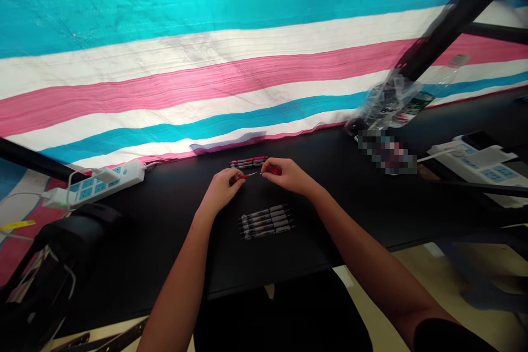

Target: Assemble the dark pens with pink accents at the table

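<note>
My left hand (220, 190) is closed in a pinch on a thin red pen part (246, 176), its pale narrow tip pointing right; it looks like a refill. Facing it, my right hand (291, 177) grips a red pen piece (275, 170), mostly hidden by the fingers. A small gap separates the two parts. Just behind my hands lie a few pens (247, 163), one of them red. Nearer to me, several grey and clear pens (266, 222) rest side by side in a neat row on the black table (231, 264).
At the left stands a white power strip (124, 175) with plugs and cables, near a black bag-like object (88, 231). To the right are a blurred-out device (388, 152), clear plastic packaging (385, 102), a bottle (451, 69) and another power strip (495, 173). A striped sheet (247, 77) hangs behind.
</note>
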The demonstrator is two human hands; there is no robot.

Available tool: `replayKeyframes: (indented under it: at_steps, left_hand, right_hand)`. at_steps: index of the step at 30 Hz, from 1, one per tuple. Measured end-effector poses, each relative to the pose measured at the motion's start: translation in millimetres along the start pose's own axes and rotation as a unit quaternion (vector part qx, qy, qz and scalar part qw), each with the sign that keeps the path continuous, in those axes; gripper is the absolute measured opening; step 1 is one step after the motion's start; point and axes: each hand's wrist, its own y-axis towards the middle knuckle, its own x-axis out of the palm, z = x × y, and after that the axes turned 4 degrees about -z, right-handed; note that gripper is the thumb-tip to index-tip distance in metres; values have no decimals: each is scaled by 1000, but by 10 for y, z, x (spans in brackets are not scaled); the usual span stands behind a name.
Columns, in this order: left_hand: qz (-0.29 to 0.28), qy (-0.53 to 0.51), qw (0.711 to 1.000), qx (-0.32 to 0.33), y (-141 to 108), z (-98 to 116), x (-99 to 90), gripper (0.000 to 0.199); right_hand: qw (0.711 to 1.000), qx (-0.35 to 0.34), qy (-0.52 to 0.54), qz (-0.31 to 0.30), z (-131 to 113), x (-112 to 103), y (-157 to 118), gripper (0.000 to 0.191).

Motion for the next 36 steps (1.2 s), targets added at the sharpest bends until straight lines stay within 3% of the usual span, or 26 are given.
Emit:
replayKeyframes:
  at_steps: [3, 11, 20, 36]
  left_hand:
    - [13, -13, 1000, 13, 3, 3, -9, 9]
    - [21, -33, 999, 7, -12, 40, -33, 13]
    - [-9, -26, 999, -32, -22, 79, -33, 28]
    - [-7, -19, 1000, -20, -21, 100, -26, 24]
  right_hand:
    - [997, 2, 75, 32, -23, 31, 30, 22]
    - [969, 59, 235, 46, 117, 109, 93, 31]
    - [974, 10, 196, 110, 87, 152, 122, 29]
    - [983, -2, 140, 116, 125, 204, 126, 26]
